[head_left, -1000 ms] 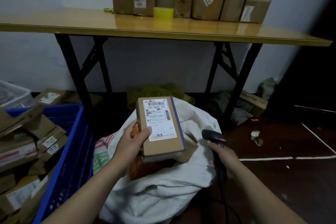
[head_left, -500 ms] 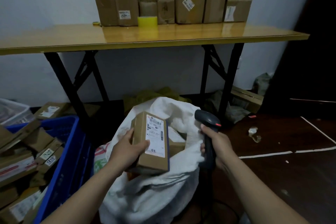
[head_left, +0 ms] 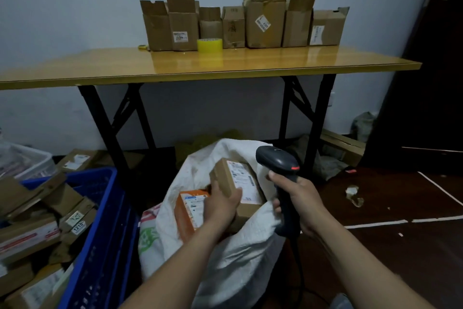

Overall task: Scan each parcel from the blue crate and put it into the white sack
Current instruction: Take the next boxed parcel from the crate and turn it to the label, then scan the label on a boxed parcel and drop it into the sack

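At frame centre, our left grip (head_left: pixel 220 206) clasps a labelled parcel (head_left: pixel 238 183) in the open mouth of the white sack (head_left: pixel 240 258), beside an orange box (head_left: pixel 190 211). Our right grip (head_left: pixel 303 206) grasps the scanner (head_left: pixel 275 159) just to the right. The blue crate (head_left: pixel 107 208) sits lower left.

Parcel-sorting room: stacked cartons (head_left: pixel 265 25), crate (head_left: pixel 105 221).

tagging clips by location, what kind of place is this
Probably a parcel-sorting room: a blue crate of labelled parcels, a barcode scanner in the right hand, the left hand holding a parcel at the mouth of the white sack.
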